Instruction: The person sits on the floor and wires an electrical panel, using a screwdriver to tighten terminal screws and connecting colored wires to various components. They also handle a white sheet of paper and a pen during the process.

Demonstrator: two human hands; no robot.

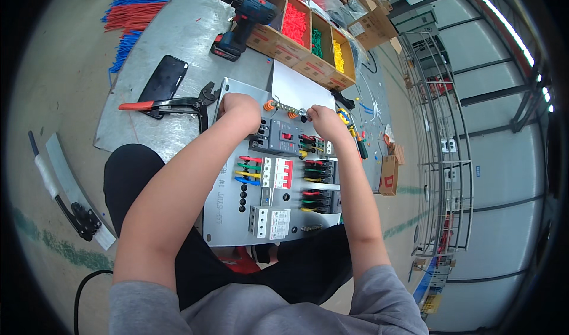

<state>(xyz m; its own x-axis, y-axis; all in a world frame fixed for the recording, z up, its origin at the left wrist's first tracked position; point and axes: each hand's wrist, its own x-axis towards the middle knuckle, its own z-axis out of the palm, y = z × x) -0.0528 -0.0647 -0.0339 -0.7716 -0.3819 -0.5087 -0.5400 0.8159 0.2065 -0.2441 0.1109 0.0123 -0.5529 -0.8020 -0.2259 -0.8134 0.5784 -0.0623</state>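
My left hand (240,110) is curled over the upper left corner of a grey metal mounting panel (225,228), its fingertips mostly hidden. At the right end of a metal terminal bar (286,108) on orange insulators (269,105), the fingers of my right hand (325,123) are pinched together; what is in them is too small to tell. Between my forearms sits a large grey circuit breaker (275,137). Below it are a white breaker with red levers (277,172), coloured wire ends (249,170), black wired breakers (320,172) and a white modular device (269,222).
Left of the panel lie red-handled crimping pliers (160,104) and a black phone (166,80). A cordless drill (240,21) lies beside a cardboard box (284,52) of red, green and yellow caps. Screwdrivers (358,140) lie right. White paper (302,85) touches the box.
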